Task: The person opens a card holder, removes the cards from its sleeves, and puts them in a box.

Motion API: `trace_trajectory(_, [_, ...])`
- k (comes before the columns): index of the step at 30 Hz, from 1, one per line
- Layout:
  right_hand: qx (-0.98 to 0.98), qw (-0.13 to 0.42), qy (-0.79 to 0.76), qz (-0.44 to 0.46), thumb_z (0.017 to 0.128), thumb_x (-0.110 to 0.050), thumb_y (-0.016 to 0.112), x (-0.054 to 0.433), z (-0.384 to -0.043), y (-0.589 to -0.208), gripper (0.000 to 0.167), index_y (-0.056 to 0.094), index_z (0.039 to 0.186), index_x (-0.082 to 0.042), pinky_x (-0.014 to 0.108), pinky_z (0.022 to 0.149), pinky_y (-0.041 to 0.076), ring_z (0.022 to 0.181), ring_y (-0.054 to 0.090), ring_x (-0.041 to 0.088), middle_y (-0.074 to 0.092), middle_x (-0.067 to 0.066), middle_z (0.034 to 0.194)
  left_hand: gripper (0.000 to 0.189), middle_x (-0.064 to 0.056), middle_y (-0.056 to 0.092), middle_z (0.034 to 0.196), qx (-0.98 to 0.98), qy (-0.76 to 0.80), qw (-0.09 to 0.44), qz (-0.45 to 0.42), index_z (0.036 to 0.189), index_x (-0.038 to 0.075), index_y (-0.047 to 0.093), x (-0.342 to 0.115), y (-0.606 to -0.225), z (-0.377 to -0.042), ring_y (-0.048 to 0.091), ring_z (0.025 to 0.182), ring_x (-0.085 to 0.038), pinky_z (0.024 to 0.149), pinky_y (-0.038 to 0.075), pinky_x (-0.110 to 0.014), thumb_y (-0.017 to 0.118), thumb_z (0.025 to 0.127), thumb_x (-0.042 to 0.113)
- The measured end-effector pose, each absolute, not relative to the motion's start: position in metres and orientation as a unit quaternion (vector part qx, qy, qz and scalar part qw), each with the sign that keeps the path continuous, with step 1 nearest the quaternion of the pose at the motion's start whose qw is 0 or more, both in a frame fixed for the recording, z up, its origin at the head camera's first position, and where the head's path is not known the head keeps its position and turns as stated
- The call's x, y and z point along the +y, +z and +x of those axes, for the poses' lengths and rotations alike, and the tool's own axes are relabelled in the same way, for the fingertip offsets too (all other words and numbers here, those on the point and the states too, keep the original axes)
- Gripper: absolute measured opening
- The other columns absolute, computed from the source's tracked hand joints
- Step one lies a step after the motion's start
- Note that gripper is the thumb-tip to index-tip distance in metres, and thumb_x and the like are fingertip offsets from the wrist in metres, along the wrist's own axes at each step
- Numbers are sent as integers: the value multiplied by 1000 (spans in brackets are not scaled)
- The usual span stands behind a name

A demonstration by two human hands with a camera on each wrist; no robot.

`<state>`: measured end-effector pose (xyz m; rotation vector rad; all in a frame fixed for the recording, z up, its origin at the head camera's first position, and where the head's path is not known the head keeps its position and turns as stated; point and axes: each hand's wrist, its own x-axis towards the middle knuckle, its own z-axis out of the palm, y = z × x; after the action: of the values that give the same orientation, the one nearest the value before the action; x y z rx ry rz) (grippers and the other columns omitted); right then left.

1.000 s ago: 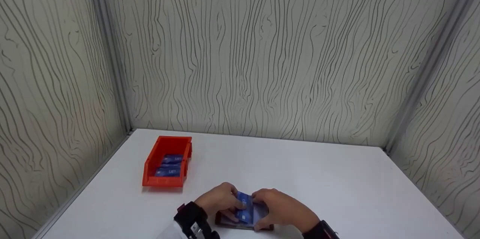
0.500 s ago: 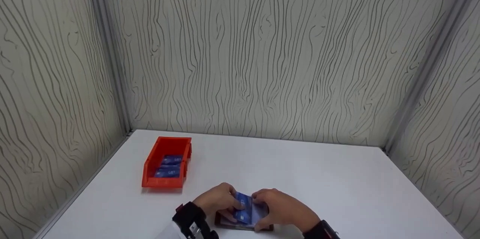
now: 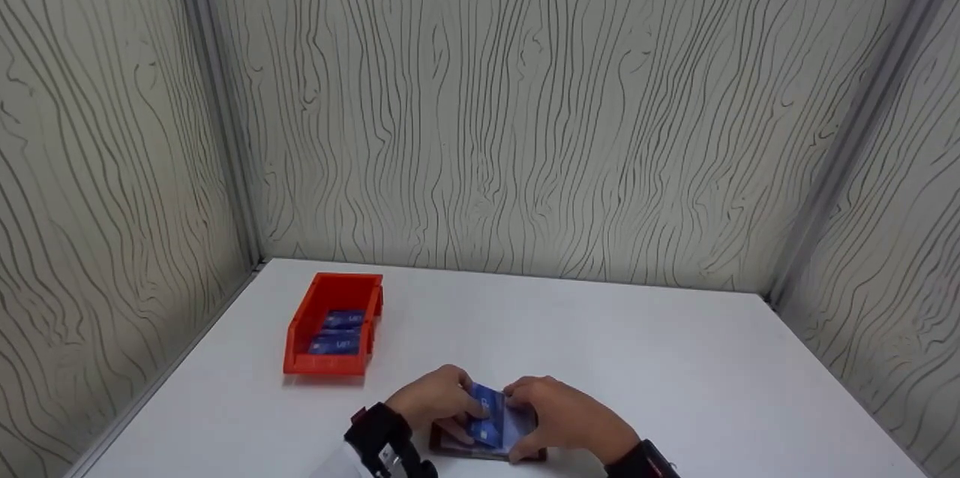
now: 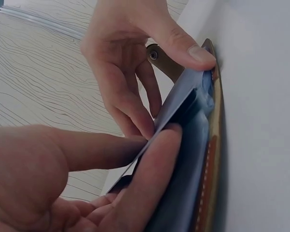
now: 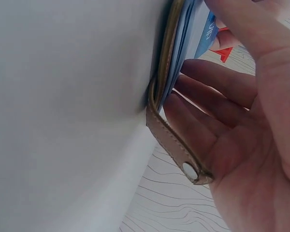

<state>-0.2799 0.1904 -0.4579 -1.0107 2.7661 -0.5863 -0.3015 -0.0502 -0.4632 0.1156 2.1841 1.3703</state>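
Note:
A brown card holder (image 3: pixel 466 452) with stitched edges and pale plastic sleeves lies on the white table near its front. My left hand (image 3: pixel 439 399) pinches a blue card (image 3: pixel 489 427) between thumb and fingers, over the sleeves. In the left wrist view, the pinched card (image 4: pixel 135 157) stands at the mouth of a sleeve; how far it is inside cannot be told. My right hand (image 3: pixel 566 418) holds the holder's right part, thumb at the near edge and fingers at the far edge. Beside its palm, in the right wrist view, a strap (image 5: pixel 171 142) with a metal snap sticks out.
An orange bin (image 3: pixel 324 365) stands at the left of the table, with blue cards (image 3: pixel 335 344) lying in it. Wood-patterned panels (image 3: pixel 487 103) enclose the table at the back and sides.
The blue card has shifted very slightly left over the sleeves, together with my left hand. My right hand keeps its place on the card holder; the bin has not moved.

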Motion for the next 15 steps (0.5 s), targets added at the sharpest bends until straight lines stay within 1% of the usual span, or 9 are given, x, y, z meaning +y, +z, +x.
trace_trajectory(3, [918, 69, -195, -338, 78, -44, 99, 190, -281, -459, 63, 80, 125, -7, 33, 103, 61, 122, 71, 16, 75, 5, 138, 29, -16, 73, 103, 811, 513, 277, 46, 116, 2, 67, -52, -462, -301, 80, 78, -21, 62, 63, -23, 83, 95, 13])
trace_trajectory(10, [924, 84, -192, -320, 78, -44, 98, 190, -280, -458, 67, 78, 130, -7, 36, 104, 62, 122, 70, 16, 74, 5, 141, 31, -17, 71, 105, 814, 510, 275, 43, 119, 1, 64, -54, -456, -299, 81, 85, -26, 67, 66, -26, 81, 95, 9])
trace_trajectory(15, [925, 91, -189, -316, 79, -45, 97, 190, -278, -455, 67, 77, 131, -7, 39, 106, 61, 124, 69, 17, 74, 6, 141, 33, -18, 72, 104, 819, 510, 258, 47, 119, 2, 62, -56, -449, -298, 81, 85, -25, 67, 66, -28, 83, 94, 8])
